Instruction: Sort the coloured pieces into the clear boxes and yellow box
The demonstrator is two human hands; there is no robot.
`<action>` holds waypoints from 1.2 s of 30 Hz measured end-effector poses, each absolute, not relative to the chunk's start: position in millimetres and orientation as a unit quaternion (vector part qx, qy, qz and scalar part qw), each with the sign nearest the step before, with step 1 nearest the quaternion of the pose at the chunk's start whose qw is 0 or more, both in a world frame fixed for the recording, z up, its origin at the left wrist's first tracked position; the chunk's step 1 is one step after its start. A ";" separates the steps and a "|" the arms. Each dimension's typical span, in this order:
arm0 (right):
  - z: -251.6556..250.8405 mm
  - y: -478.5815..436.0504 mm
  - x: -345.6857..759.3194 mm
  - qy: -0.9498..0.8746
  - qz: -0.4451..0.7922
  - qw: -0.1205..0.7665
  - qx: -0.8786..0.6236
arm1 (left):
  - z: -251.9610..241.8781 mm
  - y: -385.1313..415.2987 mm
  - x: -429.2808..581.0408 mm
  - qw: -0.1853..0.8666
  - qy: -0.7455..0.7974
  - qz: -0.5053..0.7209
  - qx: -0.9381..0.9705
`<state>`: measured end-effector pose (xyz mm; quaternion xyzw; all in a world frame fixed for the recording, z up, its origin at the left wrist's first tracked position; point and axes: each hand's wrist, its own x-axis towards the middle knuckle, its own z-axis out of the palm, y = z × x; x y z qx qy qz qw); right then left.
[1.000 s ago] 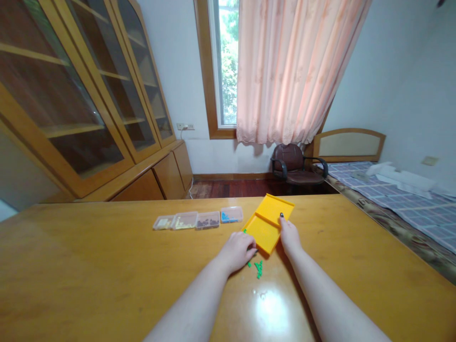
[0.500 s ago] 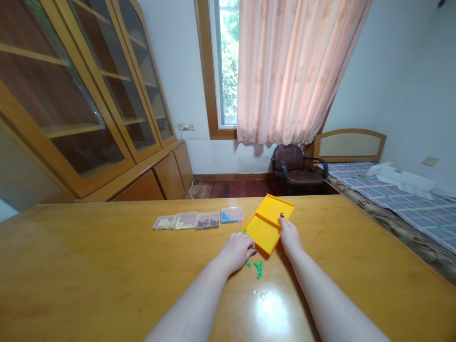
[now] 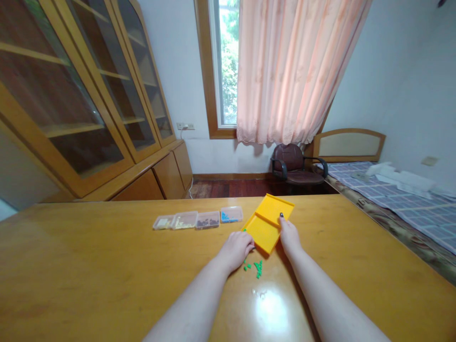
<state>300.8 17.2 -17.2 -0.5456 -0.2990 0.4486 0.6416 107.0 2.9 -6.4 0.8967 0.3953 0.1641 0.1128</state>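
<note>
A yellow hinged plastic box (image 3: pixel 262 232) lies opened out and slanted above the table, its two halves joined along a ridge. My right hand (image 3: pixel 290 237) grips its right side, with the thumb on top near the ridge. At the box's near left edge is my left hand (image 3: pixel 237 248), fingers curled and closed; whatever they hold is hidden. A small green piece (image 3: pixel 244 231) shows at the box's left edge. Several more small green pieces (image 3: pixel 259 270) lie on the table in front of the box, just right of my left hand.
Clear boxes stand in a row to the left: one with blue pieces (image 3: pixel 231 216), one with dark pieces (image 3: pixel 208 221), two with pale pieces (image 3: pixel 185 221). Small clear bits (image 3: pixel 262 295) lie on the wooden table (image 3: pixel 107 266). A chair (image 3: pixel 292 164) stands beyond.
My left hand has shifted very slightly up at the box's corner, and a few more green pieces show below it. My right hand and the yellow box stay almost still.
</note>
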 end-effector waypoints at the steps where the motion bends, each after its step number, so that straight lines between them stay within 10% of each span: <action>1: -17.0 17.1 300.5 -0.297 0.451 0.643 -0.544 | -6.7 3.2 106.9 0.115 0.397 0.164 0.896; 17: -16.3 15.2 298.3 -0.333 0.463 0.629 -0.529 | -6.3 5.9 103.7 0.154 0.420 0.411 0.795; 36: -15.6 17.0 301.7 -0.309 0.440 0.640 -0.549 | -1.0 -0.3 102.2 0.139 0.427 0.280 0.848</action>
